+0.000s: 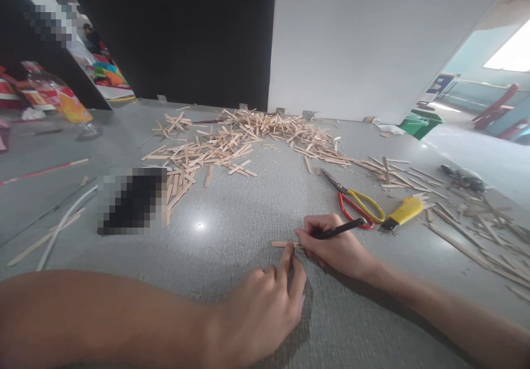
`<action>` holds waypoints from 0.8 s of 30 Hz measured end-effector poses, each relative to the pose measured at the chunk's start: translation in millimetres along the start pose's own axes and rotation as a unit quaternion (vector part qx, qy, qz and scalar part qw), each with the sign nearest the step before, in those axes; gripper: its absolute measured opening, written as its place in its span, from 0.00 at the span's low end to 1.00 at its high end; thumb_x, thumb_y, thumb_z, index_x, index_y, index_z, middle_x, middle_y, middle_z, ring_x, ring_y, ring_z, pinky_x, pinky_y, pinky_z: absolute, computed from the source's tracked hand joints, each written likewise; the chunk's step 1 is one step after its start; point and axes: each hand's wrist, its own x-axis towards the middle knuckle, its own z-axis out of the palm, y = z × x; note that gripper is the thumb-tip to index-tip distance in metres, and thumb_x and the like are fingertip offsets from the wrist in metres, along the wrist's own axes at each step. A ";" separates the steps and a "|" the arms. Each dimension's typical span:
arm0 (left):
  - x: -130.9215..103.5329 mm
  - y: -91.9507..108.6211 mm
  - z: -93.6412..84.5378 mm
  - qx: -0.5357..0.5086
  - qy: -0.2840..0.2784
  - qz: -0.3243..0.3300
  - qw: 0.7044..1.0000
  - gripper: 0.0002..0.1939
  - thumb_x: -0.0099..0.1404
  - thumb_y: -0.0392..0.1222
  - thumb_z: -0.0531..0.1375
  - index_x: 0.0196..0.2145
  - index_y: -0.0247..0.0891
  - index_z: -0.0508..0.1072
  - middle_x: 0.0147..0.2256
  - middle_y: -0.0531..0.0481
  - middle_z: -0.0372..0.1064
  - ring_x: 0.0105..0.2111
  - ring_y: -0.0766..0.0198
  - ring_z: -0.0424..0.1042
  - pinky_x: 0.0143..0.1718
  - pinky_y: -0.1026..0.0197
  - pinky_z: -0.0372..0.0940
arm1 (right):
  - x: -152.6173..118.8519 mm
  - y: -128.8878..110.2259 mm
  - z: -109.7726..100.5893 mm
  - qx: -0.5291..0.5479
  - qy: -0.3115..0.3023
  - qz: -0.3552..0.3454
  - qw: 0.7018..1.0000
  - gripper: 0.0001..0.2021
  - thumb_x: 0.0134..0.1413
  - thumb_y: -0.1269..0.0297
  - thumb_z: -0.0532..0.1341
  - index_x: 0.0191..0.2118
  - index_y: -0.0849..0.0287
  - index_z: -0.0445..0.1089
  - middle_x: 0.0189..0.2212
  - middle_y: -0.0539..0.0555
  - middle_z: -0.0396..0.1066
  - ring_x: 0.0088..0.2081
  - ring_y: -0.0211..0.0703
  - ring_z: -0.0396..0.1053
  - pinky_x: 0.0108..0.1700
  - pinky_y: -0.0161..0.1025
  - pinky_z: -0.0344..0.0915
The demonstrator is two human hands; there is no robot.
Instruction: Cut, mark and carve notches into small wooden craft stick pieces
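Observation:
A short wooden craft stick lies on the grey table, its right part hidden by my fingers. My left hand presses the stick down with the index fingertip, the other fingers curled. My right hand is closed around a black pen in a writing grip. The pen's lower end is at the right part of the stick, and its tip is hidden behind my fingers. Just beyond the right hand lie scissors with one red and one yellow handle, and a yellow box cutter.
A heap of craft sticks spreads along the back of the table, below black and white panels. More wood strips lie at right. A blurred-out dark object, a white cable and a tipped bottle are at left.

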 end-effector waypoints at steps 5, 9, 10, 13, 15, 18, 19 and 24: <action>0.9 -0.5 -0.2 0.003 -0.008 0.001 1.000 0.28 0.66 0.40 0.64 0.58 0.16 0.72 0.55 0.14 0.69 0.27 0.55 0.80 0.21 0.60 0.71 | 0.3 -0.1 0.0 0.000 -0.004 0.000 1.000 0.19 0.63 0.64 0.60 0.21 0.54 0.58 0.13 0.43 0.62 0.13 0.31 0.57 0.14 0.29 0.50; 1.4 -0.5 -0.8 -0.001 -0.012 0.002 1.000 0.28 0.67 0.40 0.63 0.58 0.16 0.72 0.55 0.14 0.69 0.29 0.53 0.81 0.22 0.60 0.72 | 0.3 -0.5 -0.2 -0.003 -0.003 -0.001 1.000 0.20 0.64 0.65 0.60 0.20 0.54 0.57 0.12 0.44 0.61 0.13 0.31 0.56 0.15 0.29 0.49; 1.4 -0.4 -1.0 -0.001 -0.012 0.003 1.000 0.28 0.67 0.40 0.64 0.58 0.16 0.72 0.55 0.13 0.69 0.29 0.53 0.81 0.22 0.60 0.72 | 0.3 -0.5 -0.3 -0.004 -0.003 -0.001 1.000 0.20 0.64 0.65 0.60 0.20 0.54 0.57 0.12 0.44 0.61 0.13 0.30 0.56 0.15 0.29 0.49; 1.1 -0.2 -1.0 0.001 -0.013 0.006 1.000 0.28 0.67 0.40 0.64 0.58 0.16 0.72 0.55 0.14 0.69 0.29 0.53 0.81 0.22 0.60 0.72 | 0.3 -0.8 -1.0 -0.005 -0.003 -0.001 1.000 0.20 0.63 0.65 0.60 0.19 0.54 0.57 0.12 0.44 0.61 0.13 0.30 0.56 0.15 0.29 0.50; 0.9 -0.1 -0.6 0.005 -0.014 0.005 1.000 0.27 0.67 0.40 0.64 0.58 0.17 0.72 0.55 0.14 0.70 0.29 0.54 0.81 0.22 0.61 0.72 | 0.0 -1.3 -1.7 -0.006 -0.003 0.002 1.000 0.20 0.62 0.65 0.60 0.20 0.55 0.58 0.13 0.44 0.62 0.13 0.31 0.56 0.15 0.29 0.50; 0.7 0.0 -0.3 0.005 -0.014 0.004 1.000 0.27 0.67 0.41 0.64 0.58 0.17 0.72 0.55 0.14 0.69 0.27 0.55 0.80 0.21 0.60 0.72 | -0.7 -2.8 -2.6 -0.006 -0.003 0.007 1.000 0.19 0.62 0.65 0.61 0.20 0.55 0.58 0.13 0.44 0.61 0.13 0.31 0.56 0.14 0.30 0.48; 0.7 0.0 -0.4 0.004 -0.013 0.003 1.000 0.27 0.66 0.40 0.64 0.58 0.17 0.72 0.55 0.14 0.69 0.27 0.55 0.80 0.21 0.60 0.72 | -0.9 -3.3 -2.7 -0.006 -0.003 0.007 1.000 0.19 0.62 0.65 0.61 0.20 0.55 0.58 0.13 0.43 0.61 0.13 0.31 0.56 0.14 0.30 0.48; 0.1 0.0 -0.4 0.002 -0.005 0.002 1.000 0.28 0.65 0.40 0.65 0.58 0.16 0.72 0.55 0.14 0.70 0.27 0.54 0.80 0.21 0.59 0.72 | -0.5 -5.5 -2.2 -0.004 -0.006 0.008 1.000 0.19 0.61 0.65 0.61 0.19 0.54 0.57 0.13 0.44 0.61 0.13 0.31 0.57 0.15 0.30 0.50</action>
